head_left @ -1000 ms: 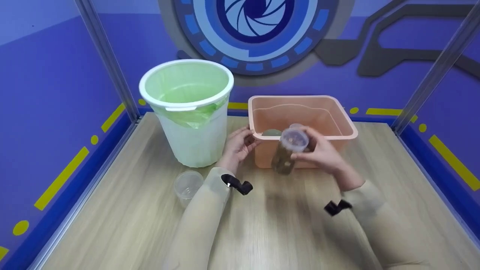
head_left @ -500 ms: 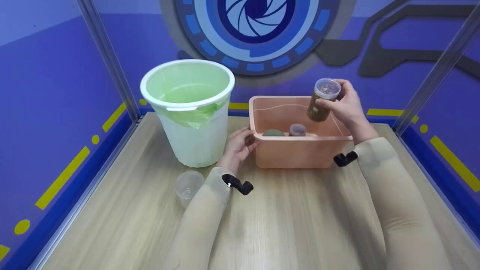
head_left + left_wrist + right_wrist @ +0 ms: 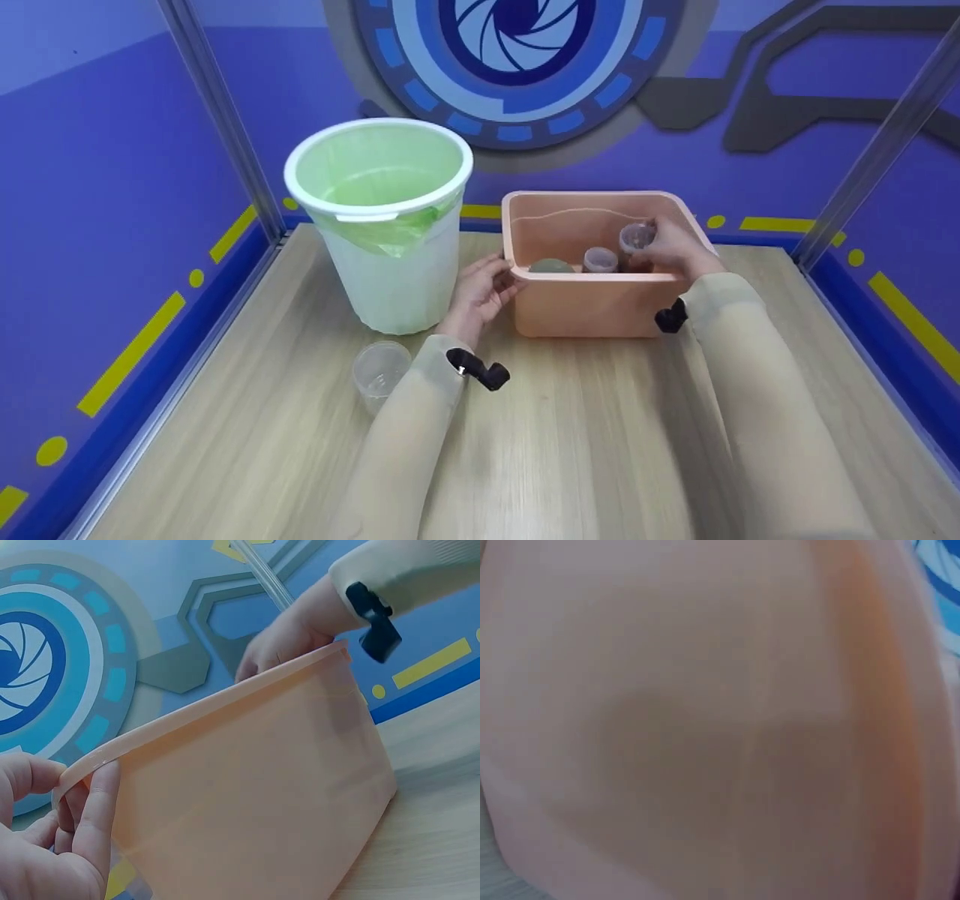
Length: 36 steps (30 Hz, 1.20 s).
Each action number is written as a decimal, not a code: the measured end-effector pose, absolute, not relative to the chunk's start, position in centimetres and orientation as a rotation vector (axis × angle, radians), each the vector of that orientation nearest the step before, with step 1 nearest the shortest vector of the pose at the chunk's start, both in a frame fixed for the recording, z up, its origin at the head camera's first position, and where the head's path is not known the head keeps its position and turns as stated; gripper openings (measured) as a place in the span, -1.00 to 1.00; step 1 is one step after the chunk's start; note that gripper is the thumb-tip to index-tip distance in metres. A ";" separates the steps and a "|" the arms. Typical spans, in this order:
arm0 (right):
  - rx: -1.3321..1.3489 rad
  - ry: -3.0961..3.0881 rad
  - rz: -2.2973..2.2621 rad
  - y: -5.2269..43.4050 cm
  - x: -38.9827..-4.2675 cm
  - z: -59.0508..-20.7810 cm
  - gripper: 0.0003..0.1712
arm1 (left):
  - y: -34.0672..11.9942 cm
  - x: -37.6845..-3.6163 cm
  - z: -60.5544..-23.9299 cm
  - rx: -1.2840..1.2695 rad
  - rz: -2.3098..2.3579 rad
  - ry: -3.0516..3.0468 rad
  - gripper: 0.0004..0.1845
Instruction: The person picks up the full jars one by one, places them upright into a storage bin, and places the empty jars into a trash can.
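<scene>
My right hand point(image 3: 671, 247) reaches inside the pink plastic bin point(image 3: 592, 309) and grips a clear lidded jar point(image 3: 636, 237) near its top. The jar's lower part is hidden by the bin's front wall. Beside it in the bin stand another small jar point(image 3: 600, 259) and a rounded greenish thing point(image 3: 550, 265), only partly visible. My left hand point(image 3: 480, 291) pinches the bin's rim at the front left corner; in the left wrist view its fingers point(image 3: 99, 821) are bent about the rim. The right wrist view shows only the bin's wall point(image 3: 705, 652), blurred and very close.
Left of the bin stands a tall white bucket point(image 3: 390, 289) with a green liner. A clear empty round container point(image 3: 381, 367) sits on the wooden table point(image 3: 570, 435), near the left forearm. Blue printed panels point(image 3: 120, 165) enclose the back and sides.
My right hand has carried the jar from in front of the bin, up over its rim, and down inside at the right. The left hand stays at the corner.
</scene>
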State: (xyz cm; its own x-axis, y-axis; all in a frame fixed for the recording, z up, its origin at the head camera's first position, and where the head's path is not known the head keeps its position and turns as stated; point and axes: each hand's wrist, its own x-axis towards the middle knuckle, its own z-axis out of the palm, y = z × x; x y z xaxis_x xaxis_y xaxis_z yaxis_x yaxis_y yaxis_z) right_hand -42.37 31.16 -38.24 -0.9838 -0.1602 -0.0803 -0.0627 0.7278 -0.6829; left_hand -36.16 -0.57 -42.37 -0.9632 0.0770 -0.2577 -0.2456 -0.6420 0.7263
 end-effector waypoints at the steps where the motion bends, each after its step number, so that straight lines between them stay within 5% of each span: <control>1: -0.171 2.772 -1.052 31.2 -42.4 -38.4 -0.11 | -0.6 -36.2 -42.4 -0.308 2.674 1.231 -0.55; 8: -0.231 2.688 -0.856 31.3 -42.5 -38.6 -0.34 | -0.6 -36.1 -42.2 -0.308 2.677 1.237 -0.55; 21: -0.189 2.614 -0.883 31.3 -42.3 -38.6 -0.28 | -0.6 -36.1 -42.4 -0.281 2.697 1.225 -0.60; 29: -0.285 2.669 -0.943 31.2 -42.4 -38.9 -0.44 | -0.6 -36.0 -42.5 -0.291 2.695 1.224 -0.59; 36: -0.236 2.763 -1.025 30.7 -42.4 -38.5 -0.03 | -0.9 -35.5 -41.9 -0.354 2.656 1.255 -0.56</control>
